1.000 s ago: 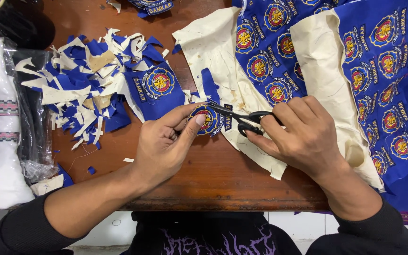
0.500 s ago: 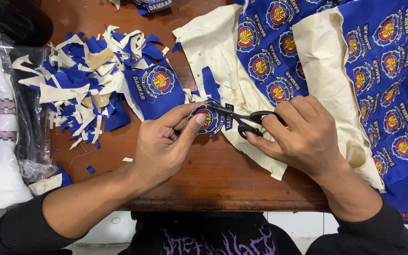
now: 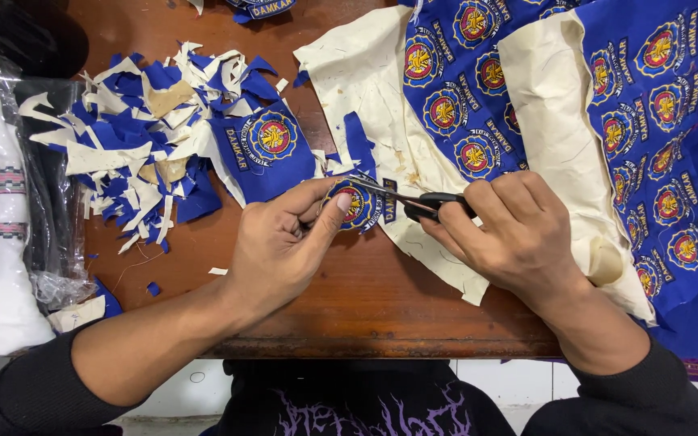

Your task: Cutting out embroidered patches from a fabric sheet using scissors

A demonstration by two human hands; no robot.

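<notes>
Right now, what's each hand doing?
Left hand: shut, pinching the round embroidered patch.
Right hand: shut on the black-handled scissors, blades at the patch.

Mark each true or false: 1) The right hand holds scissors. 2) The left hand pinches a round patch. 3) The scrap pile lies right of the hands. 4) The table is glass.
1) True: the right hand grips black scissors.
2) True: the left hand pinches the patch.
3) False: the scrap pile lies to the left.
4) False: the table is brown wood.
</notes>
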